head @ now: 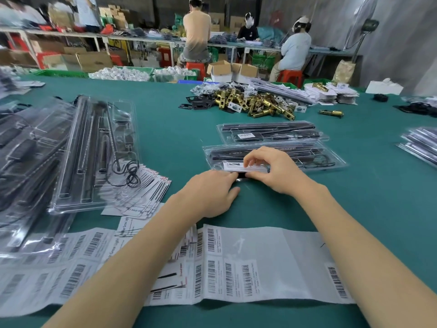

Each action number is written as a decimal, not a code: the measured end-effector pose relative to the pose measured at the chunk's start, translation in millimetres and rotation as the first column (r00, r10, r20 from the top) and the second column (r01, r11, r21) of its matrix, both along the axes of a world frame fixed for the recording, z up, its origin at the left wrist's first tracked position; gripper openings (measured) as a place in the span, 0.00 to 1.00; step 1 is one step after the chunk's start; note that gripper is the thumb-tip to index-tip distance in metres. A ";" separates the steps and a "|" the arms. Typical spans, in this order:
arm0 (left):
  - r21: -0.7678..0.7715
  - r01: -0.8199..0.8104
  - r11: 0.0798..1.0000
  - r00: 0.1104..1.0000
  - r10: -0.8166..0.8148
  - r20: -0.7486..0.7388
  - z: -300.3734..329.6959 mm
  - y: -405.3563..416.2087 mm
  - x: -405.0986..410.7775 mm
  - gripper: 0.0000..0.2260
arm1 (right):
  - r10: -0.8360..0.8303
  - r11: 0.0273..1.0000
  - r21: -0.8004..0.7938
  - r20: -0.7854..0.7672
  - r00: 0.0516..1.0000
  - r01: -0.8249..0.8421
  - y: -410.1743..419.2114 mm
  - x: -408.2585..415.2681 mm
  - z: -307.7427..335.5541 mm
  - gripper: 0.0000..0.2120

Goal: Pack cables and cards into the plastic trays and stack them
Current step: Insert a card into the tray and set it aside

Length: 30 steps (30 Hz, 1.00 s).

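Observation:
A clear plastic tray (pixel 314 154) with black bars and a coiled cable lies crosswise on the green table in front of me. At its near edge a white card (pixel 233 166) sits over the tray. My right hand (pixel 274 169) pinches this card with thumb and curled fingers. My left hand (pixel 210 192) rests on the table beside it, its fingertips touching the card's near left edge and a black part under it. A second filled tray (pixel 272 133) lies just behind. On the left stands a stack of trays (pixel 94 152), with a fan of cards (pixel 151 188) beside it.
Sheets of barcode labels (pixel 236 266) lie along the near edge under my forearms. A heap of brass latch parts (pixel 255 102) sits at the far middle. More packed trays (pixel 421 145) lie at the right edge. Several people sit at benches behind.

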<state>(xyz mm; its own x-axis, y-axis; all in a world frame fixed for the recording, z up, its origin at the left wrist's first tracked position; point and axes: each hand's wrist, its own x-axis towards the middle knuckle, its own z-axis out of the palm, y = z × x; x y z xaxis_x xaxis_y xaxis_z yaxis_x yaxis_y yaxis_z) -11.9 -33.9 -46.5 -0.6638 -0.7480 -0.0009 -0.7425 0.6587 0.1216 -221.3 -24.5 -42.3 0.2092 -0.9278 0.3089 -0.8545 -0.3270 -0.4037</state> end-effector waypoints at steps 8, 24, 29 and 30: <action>-0.055 0.053 0.997 0.998 -0.052 0.021 -6.1 2.8 1.5 0.32 | -0.078 0.990 -0.119 -0.042 0.996 0.072 0.7 3.2 -1.2 0.04; -0.148 -0.117 0.982 0.942 0.063 -0.329 1.3 -4.1 14.1 0.11 | -0.089 0.975 -0.205 0.015 0.996 0.090 10.9 0.2 -8.3 0.06; -0.113 -0.121 0.986 0.903 0.062 -0.425 -6.5 -14.3 18.0 0.05 | -0.071 0.985 -0.162 -0.074 0.995 0.058 15.6 -5.9 -8.3 0.11; -0.106 -0.120 0.987 0.895 0.062 -0.441 -7.8 -15.7 19.3 0.06 | -0.064 0.988 -0.148 -0.086 0.994 0.051 19.4 -10.6 -9.2 0.13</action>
